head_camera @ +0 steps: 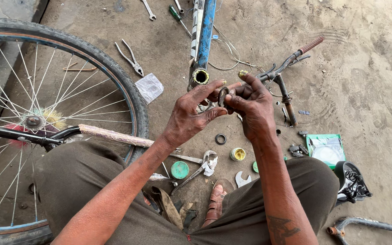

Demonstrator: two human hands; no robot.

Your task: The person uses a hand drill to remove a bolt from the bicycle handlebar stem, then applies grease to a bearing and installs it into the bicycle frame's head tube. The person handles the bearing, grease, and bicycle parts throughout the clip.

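Small dark metal ring: held up at centre, pinched between the fingertips of both hands, above the ground. Left hand: thumb and forefinger closed narrowly on the ring's left edge. Right hand: fingers curled tight round its right side. Just beyond: open end of a blue steel bicycle frame tube. Far right: rusty handlebar with ribbed brown grip. Below the hands on the dusty concrete: black rubber ring, yellow grease tin, green round lid. Left: spoked bicycle wheel with black tyre; silver pliers far left.
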